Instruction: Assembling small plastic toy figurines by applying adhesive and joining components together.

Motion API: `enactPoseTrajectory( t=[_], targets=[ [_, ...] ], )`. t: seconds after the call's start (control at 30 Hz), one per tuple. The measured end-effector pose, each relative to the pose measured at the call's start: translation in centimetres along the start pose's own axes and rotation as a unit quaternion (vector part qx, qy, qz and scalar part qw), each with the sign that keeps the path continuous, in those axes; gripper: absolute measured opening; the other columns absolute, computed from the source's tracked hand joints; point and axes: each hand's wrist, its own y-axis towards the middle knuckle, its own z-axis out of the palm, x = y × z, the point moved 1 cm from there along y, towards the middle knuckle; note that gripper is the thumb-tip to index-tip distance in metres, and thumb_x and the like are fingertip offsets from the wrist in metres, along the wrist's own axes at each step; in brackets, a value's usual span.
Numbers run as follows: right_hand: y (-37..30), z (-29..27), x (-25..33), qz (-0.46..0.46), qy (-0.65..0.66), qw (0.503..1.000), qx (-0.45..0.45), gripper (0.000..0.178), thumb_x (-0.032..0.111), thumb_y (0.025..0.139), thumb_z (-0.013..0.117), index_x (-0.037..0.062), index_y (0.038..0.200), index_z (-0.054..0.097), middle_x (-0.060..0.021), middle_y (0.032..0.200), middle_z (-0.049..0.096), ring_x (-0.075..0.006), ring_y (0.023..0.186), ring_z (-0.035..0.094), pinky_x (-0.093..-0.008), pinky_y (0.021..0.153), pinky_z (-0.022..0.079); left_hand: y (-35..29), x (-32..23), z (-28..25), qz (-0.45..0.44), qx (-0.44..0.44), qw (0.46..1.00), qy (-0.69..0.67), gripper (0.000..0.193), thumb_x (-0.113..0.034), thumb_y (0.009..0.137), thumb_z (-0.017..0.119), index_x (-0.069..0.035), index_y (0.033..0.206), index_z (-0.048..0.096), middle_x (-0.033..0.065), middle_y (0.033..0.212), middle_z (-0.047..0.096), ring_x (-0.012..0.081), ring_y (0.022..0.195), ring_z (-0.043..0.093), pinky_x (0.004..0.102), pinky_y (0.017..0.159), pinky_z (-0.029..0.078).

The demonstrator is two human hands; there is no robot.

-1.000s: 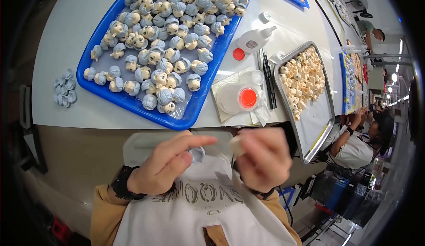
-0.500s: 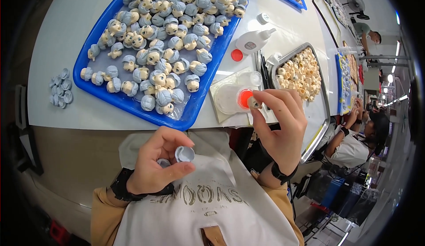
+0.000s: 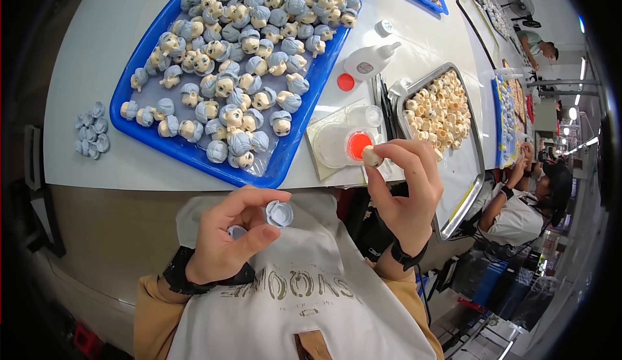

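Note:
Between the fingertips of my left hand (image 3: 230, 233) is a hollow grey-blue doll hair piece (image 3: 279, 214), its cupped inside turned up. A second hair piece (image 3: 237, 232) is tucked against the curled fingers. Thumb and forefinger of my right hand (image 3: 411, 188) pinch a small cream doll face piece (image 3: 371, 156) beside the red-topped pot (image 3: 358, 145). Beyond my hands, a blue tray (image 3: 275, 172) holds many doll heads with grey-blue hair. To its left lies a small pile of loose hair pieces (image 3: 92, 130).
A metal tray (image 3: 478, 159) of cream face pieces stands on the right, with dark tweezers (image 3: 387, 104) beside it. A white squeeze bottle (image 3: 369, 60) and a red cap (image 3: 346, 82) lie farther back. At far right a co-worker (image 3: 518, 208) sits at the same bench.
The hair piece in my left hand has moved slightly right and up, and its hollow shows more. My right hand has shifted a little left and down, turning the face piece.

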Motion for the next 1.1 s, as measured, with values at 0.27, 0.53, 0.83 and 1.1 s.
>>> enactPoseTrajectory(
  t=[0.27,0.53,0.83,1.1],
  targets=[
    [-1.7,0.8,0.6,0.019,0.063,0.99,-0.126,0.038,-0.009,0.058,0.072,0.0013,0.094,0.063,-0.0108,0.089,0.063,-0.0257,0.078,0.059,-0.0328,0.067,0.048,0.4,-1.0,0.8,0.012,-0.039,0.999,-0.01,0.04,-0.003,0.082,0.07,0.002,0.119,0.055,0.0002,0.091,0.06,0.0,0.063,0.047,0.0154,0.057,0.036],
    [-0.9,1.4,4.3,-0.066,0.246,0.967,-0.028,0.042,-0.006,0.058,0.075,0.0004,0.098,0.066,-0.0116,0.093,0.066,-0.025,0.077,0.062,-0.0319,0.065,0.05,1.1,-1.5,0.4,0.028,-0.03,0.999,-0.008,0.04,-0.003,0.08,0.073,0.002,0.115,0.054,-0.0003,0.084,0.06,-0.0001,0.063,0.049,0.0161,0.056,0.037],
    [-0.6,1.4,4.1,-0.1,0.234,0.964,0.074,0.041,0.0,0.058,0.076,-0.0001,0.098,0.07,-0.0097,0.086,0.065,-0.0206,0.071,0.06,-0.0292,0.06,0.048,0.7,-1.3,-0.2,0.007,0.053,0.998,0.027,0.032,-0.006,0.08,0.075,0.0,0.108,0.062,-0.004,0.074,0.056,-0.0007,0.06,0.044,0.0166,0.056,0.035],
    [-1.2,1.5,4.3,-0.079,0.261,0.956,0.109,0.039,0.009,0.07,0.076,-0.0003,0.106,0.066,-0.0091,0.089,0.061,-0.0217,0.074,0.055,-0.0316,0.063,0.046,0.4,-2.0,0.3,-0.047,0.042,0.997,-0.052,0.031,-0.01,0.086,0.07,0.0,0.112,0.056,0.0019,0.087,0.061,0.0029,0.074,0.055,0.0177,0.064,0.042]
  ],
)
